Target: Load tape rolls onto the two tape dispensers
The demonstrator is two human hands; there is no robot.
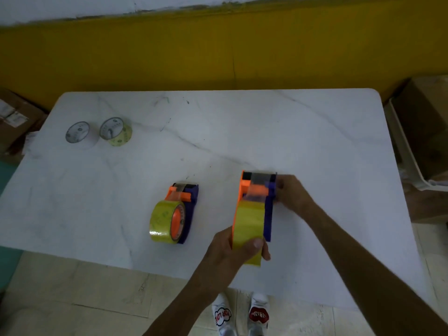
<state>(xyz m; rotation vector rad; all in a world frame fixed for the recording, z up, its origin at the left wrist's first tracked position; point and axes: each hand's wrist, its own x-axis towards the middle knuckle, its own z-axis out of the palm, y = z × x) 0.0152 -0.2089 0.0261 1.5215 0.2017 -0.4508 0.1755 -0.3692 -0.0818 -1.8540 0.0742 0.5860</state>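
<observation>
Hands are seen at the near right part of a white marbled worktop [242, 132], both on one orange and purple tape dispenser [268, 214]. The left hand [232, 251] is closed around the near end of that dispenser, with the thumb pressed on the yellowish tape roll [249, 224] seated in it. The right hand [292, 194] is curled against the dispenser's far right side, near the cutter end; its fingertips are blurred, so exactly what is pinched cannot be told. A clear strip of tape is seen running from the roll up over the orange roller toward the dark front edge of the dispenser.

Just to the left, apart from the hands, a second dispenser [191, 209] of the same colours is lying on the worktop. A yellowish roll [163, 221] is mounted on its orange hub, and a strip of tape is drawn up to its front end. Neither hand is touching it.

Two further rolls are placed at the far left of the worktop, well apart from the dispensers: a pale roll [78, 135] and, just beside it on the right, a yellow-tinted roll [116, 131]. Whether they touch each other cannot be told.

Cardboard boxes are visible on the floor at both sides of the worktop, one at the left [14, 117] and one at the right [426, 122]. A yellow wall [218, 49] is seen behind. White shoes [242, 314] with red markings are visible under the near edge.
</observation>
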